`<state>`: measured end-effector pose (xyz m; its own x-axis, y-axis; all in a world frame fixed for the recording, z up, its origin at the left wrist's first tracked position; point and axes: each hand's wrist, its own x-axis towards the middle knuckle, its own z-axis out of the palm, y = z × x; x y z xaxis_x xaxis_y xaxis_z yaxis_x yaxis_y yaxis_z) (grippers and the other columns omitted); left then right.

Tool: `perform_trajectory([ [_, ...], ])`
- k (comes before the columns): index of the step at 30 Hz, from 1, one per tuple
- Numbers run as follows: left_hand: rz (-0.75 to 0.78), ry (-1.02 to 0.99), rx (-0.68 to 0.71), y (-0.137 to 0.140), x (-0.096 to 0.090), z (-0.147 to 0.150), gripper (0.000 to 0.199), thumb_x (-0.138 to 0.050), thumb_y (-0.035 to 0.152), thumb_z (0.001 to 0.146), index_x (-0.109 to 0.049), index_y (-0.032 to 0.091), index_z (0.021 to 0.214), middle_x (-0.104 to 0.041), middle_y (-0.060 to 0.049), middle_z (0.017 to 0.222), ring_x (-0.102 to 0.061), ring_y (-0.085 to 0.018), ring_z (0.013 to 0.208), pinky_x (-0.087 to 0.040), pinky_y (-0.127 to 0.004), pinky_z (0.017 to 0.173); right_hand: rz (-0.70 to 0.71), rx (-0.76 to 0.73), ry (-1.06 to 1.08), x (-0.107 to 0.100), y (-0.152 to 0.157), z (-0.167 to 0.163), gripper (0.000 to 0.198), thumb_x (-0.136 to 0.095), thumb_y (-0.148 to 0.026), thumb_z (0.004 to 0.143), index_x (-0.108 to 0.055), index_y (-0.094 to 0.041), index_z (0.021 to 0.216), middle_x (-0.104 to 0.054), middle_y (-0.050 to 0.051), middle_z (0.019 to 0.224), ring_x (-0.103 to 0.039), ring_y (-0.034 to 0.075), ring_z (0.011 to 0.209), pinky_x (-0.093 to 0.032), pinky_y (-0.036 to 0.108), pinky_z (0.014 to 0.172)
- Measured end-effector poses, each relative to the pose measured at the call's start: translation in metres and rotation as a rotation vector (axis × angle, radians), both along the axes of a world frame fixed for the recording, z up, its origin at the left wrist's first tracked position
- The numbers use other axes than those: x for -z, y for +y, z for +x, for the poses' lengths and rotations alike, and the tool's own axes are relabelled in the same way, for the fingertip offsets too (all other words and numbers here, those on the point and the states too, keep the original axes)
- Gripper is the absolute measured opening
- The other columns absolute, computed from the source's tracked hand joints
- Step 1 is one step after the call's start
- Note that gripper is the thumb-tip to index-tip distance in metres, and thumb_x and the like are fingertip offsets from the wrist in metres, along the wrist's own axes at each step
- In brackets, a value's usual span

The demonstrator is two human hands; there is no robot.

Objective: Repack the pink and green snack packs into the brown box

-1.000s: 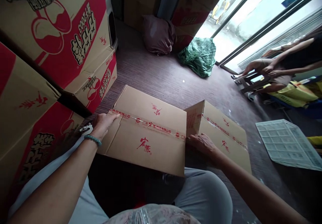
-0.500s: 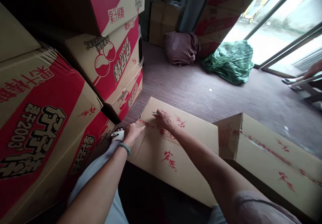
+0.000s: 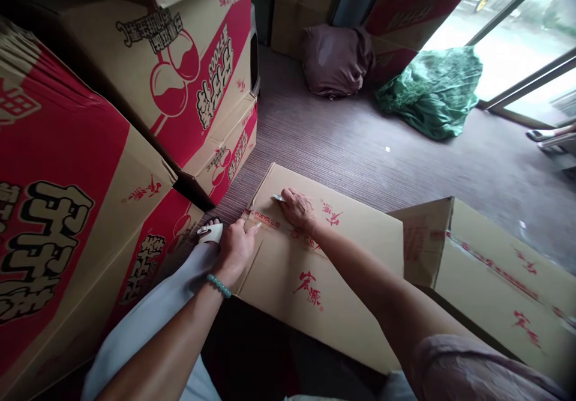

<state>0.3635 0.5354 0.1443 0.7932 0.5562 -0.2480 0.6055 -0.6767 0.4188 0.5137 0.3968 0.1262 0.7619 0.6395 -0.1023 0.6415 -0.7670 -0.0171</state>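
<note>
A closed cardboard box (image 3: 355, 269) with red lettering lies in front of me, printed tape (image 3: 265, 218) running along its top seam. My left hand (image 3: 236, 246), a green bead bracelet at its wrist, grips the box's left end edge; the thumb lies on top by the tape and some fingers are hidden. On the far half of the lid is my right hand (image 3: 297, 208), its fingers closed around a small box cutter (image 3: 278, 197). Only the cutter's thin, pale tip shows, pointing left just above the lid.
A second taped box (image 3: 499, 281) stands close on the right. Red-printed cartons (image 3: 211, 95) are stacked along the left. Beyond, a purple bundle (image 3: 337, 59) and a green sack (image 3: 432, 92) lie on the floor. Someone's foot (image 3: 542, 134) shows near the glass door.
The view has tilted down and shifted left. My right hand has turned slightly, showing more of the cutter's tip; my left hand has drawn back a little along the box's edge.
</note>
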Motion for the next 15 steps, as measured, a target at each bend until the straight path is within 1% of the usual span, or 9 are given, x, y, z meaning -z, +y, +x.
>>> perform_trajectory([
  [5, 0.021, 0.018, -0.007, 0.001, 0.007, -0.001, 0.031, -0.059, 0.043, 0.083, -0.067, 0.014, 0.089, -0.070, -0.014, 0.081, -0.065, -0.027, 0.079, -0.044, -0.031, 0.066, 0.045, -0.007, 0.007, 0.003, 0.001, 0.000, 0.032, -0.030, -0.041, 0.098, -0.053, -0.021, 0.108, -0.063, 0.008, 0.109, -0.057, 0.021, 0.090, -0.033, 0.029, 0.067],
  [8, -0.040, -0.011, -0.063, 0.005, 0.018, 0.001, 0.032, -0.059, 0.044, 0.081, -0.067, 0.015, 0.091, -0.070, -0.013, 0.081, -0.064, -0.026, 0.078, -0.044, -0.031, 0.066, 0.121, -0.007, 0.032, 0.000, 0.005, -0.002, 0.027, -0.034, -0.038, 0.097, -0.053, -0.021, 0.107, -0.062, 0.008, 0.107, -0.056, 0.020, 0.088, -0.033, 0.029, 0.068],
  [10, -0.093, -0.045, -0.119, 0.007, 0.027, 0.003, 0.033, -0.059, 0.044, 0.079, -0.068, 0.015, 0.092, -0.070, -0.012, 0.081, -0.064, -0.025, 0.078, -0.045, -0.032, 0.067, 0.175, 0.000, 0.048, -0.004, -0.002, -0.006, 0.021, -0.036, -0.032, 0.097, -0.053, -0.021, 0.104, -0.062, 0.006, 0.105, -0.055, 0.018, 0.088, -0.033, 0.027, 0.070],
  [12, -0.128, -0.071, -0.171, 0.009, 0.034, 0.006, 0.036, -0.057, 0.046, 0.078, -0.068, 0.015, 0.092, -0.070, -0.012, 0.080, -0.064, -0.026, 0.077, -0.046, -0.033, 0.067, 0.197, 0.043, 0.048, -0.008, -0.027, -0.018, 0.018, -0.035, -0.025, 0.096, -0.052, -0.022, 0.101, -0.061, 0.003, 0.101, -0.053, 0.016, 0.086, -0.033, 0.025, 0.070],
  [15, -0.151, -0.072, -0.208, 0.009, 0.040, 0.011, 0.044, -0.054, 0.053, 0.077, -0.069, 0.013, 0.090, -0.070, -0.014, 0.080, -0.064, -0.029, 0.076, -0.046, -0.036, 0.065, 0.175, 0.150, 0.018, -0.011, -0.093, -0.055, 0.020, -0.033, -0.016, 0.094, -0.053, -0.019, 0.096, -0.059, 0.005, 0.098, -0.051, 0.016, 0.085, -0.033, 0.025, 0.070],
])
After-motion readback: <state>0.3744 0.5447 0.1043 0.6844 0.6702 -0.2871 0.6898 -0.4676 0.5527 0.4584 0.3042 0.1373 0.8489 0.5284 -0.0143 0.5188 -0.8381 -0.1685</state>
